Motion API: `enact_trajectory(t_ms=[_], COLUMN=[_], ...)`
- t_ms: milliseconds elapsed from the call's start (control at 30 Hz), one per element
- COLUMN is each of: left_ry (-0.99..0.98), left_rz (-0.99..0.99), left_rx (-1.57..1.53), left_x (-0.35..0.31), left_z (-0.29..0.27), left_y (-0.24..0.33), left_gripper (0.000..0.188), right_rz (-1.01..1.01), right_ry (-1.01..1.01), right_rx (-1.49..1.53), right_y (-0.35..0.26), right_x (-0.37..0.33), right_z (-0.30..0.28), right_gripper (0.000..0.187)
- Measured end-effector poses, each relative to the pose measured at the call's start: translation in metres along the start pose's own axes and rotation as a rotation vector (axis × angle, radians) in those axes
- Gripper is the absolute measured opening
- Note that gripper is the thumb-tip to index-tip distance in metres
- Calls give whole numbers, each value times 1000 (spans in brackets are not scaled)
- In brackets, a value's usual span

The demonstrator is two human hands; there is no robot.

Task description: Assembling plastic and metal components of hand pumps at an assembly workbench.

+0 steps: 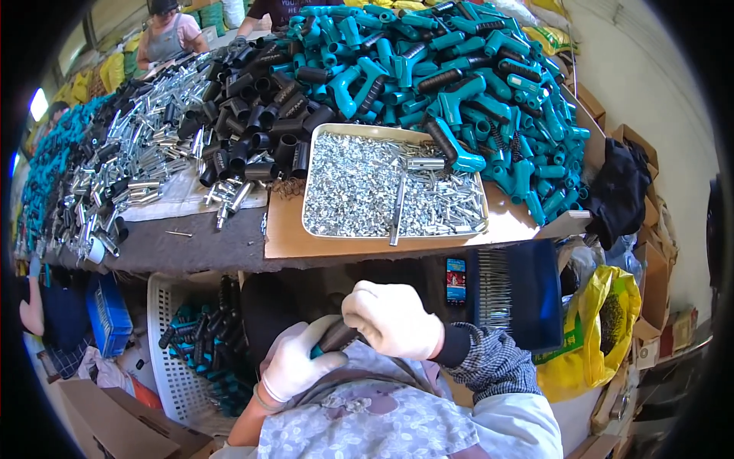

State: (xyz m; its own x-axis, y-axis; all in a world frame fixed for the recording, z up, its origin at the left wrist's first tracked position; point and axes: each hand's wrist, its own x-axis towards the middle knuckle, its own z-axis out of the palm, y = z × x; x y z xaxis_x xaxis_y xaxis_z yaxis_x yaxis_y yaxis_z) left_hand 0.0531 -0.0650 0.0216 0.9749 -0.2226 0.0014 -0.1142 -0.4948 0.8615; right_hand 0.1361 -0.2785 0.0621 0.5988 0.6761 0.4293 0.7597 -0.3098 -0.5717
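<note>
My left hand (294,366), in a white glove, is wrapped round a teal-and-black tool handle (334,336) above my lap. Its black part points up and right; a little teal shows beside my fingers. At the handle's upper right end, my right hand (394,320), also white-gloved, is closed in a fist. What its fingers grip is hidden. Beyond my hands, on the bench, stands a cream tray (308,200) full of small metal parts. Across the tray lie a metal bar (399,206), a metal cylinder (425,164) and a teal-and-black pistol-shaped housing (459,153).
Teal housings (459,96), black sleeves (287,126) and metal parts (145,145) are heaped on the bench. Left of me is a white basket (159,359) of handles; to the right are a phone (456,281), blue bin (539,298) and yellow sack (585,367). A co-worker (170,38) sits across.
</note>
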Motion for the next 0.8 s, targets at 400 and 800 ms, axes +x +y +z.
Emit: enact_trajectory(t_ms=[400, 800], left_ry=[143, 167], left_rz=[-44, -39], left_rx=[-280, -275], left_x=[-4, -10], left_z=[9, -6], left_y=[7, 5], left_gripper=[75, 64], right_rz=[568, 319], right_ry=[275, 400], right_rx=[-992, 1459], right_y=[188, 24], right_x=[72, 42], right_z=[-142, -22], right_gripper=[55, 59])
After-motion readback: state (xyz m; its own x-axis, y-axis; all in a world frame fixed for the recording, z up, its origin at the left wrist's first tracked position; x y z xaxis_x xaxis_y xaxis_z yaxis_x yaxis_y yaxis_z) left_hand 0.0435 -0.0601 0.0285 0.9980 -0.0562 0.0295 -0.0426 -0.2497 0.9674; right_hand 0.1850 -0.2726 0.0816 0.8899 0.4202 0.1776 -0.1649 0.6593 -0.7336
